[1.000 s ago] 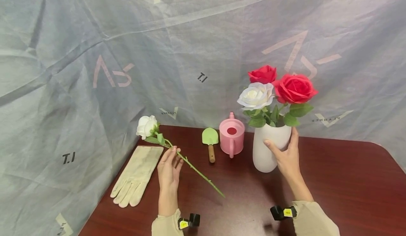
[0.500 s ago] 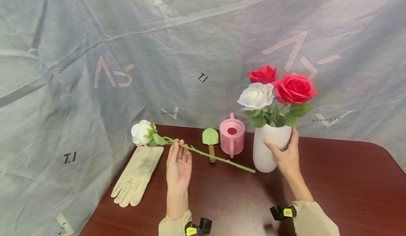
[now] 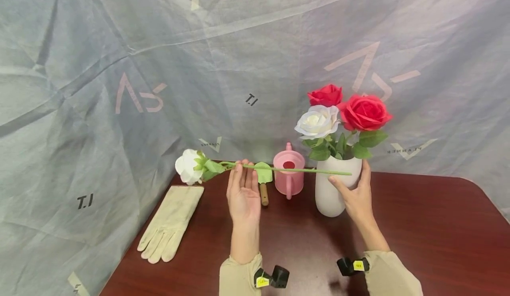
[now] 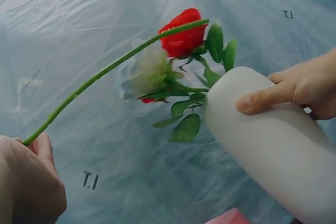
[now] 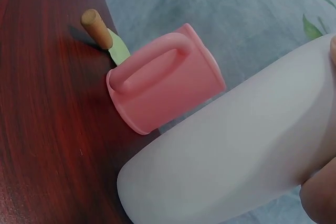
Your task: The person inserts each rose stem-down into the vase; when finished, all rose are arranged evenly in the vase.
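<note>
My left hand [image 3: 245, 198] pinches the green stem of a white rose [image 3: 189, 167] between thumb and fingers, palm turned up. The stem lies nearly level, bloom to the left, its bare end crossing in front of a white vase [image 3: 330, 198] in the head view. In the left wrist view the stem [image 4: 94, 77] curves up toward the vase's flowers. My right hand [image 3: 358, 201] grips the vase near its rim, thumb in front. Two red roses [image 3: 365, 112] and another white rose [image 3: 317, 122] stand in the vase with green leaves.
A pink watering can [image 3: 288, 178] stands left of the vase. Beside it lies a small green trowel [image 3: 264, 194] with a wooden handle. A pair of cream gloves [image 3: 171, 223] rests at the table's left edge. Grey cloth [image 3: 223, 66] hangs behind the dark red table [image 3: 295, 243].
My left hand has moved right and up with the white rose, and its stem has swung from slanting down to nearly level. The right hand stays on the vase.
</note>
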`<action>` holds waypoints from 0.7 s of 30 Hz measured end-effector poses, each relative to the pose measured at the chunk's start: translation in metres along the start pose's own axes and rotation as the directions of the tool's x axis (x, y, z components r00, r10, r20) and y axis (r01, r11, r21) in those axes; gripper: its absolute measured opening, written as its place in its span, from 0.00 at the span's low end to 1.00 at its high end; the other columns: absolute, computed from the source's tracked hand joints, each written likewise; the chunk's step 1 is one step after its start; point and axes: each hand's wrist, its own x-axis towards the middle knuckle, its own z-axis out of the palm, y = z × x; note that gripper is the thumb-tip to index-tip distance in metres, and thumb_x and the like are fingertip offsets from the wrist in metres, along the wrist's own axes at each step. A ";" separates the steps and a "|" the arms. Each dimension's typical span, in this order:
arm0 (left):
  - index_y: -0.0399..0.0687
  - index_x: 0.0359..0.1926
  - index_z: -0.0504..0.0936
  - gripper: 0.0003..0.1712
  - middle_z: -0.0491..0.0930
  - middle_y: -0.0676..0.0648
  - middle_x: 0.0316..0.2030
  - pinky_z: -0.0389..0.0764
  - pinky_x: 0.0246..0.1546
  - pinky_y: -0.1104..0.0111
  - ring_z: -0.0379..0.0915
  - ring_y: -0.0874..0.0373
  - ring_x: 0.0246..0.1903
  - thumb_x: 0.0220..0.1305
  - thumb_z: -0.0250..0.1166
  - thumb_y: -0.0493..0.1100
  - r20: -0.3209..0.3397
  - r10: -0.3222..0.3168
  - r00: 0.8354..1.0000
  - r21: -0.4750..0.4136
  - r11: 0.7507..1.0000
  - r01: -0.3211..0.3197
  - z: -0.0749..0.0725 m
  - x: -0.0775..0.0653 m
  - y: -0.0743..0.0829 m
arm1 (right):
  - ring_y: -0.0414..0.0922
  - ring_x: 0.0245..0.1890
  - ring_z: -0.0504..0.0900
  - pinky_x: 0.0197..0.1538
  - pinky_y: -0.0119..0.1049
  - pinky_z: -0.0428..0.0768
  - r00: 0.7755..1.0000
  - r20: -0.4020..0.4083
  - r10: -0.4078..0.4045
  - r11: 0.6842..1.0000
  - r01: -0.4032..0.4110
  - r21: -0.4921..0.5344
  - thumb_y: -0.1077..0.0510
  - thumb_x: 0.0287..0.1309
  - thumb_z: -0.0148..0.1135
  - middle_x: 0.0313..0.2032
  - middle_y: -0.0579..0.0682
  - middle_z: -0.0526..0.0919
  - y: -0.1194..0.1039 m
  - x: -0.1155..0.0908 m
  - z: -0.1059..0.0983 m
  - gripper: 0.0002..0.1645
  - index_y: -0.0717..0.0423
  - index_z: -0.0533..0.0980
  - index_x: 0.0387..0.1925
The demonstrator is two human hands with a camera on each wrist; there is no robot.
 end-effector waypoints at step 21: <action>0.26 0.35 0.80 0.10 0.82 0.38 0.31 0.82 0.29 0.65 0.80 0.52 0.32 0.59 0.64 0.34 0.246 0.401 0.882 0.382 0.796 -0.469 0.041 0.014 -0.045 | 0.46 0.61 0.58 0.61 0.41 0.57 1.000 0.003 0.018 1.000 -0.018 -0.010 0.62 0.48 0.70 0.66 0.52 0.55 -0.021 -0.005 0.000 0.56 0.47 0.46 0.71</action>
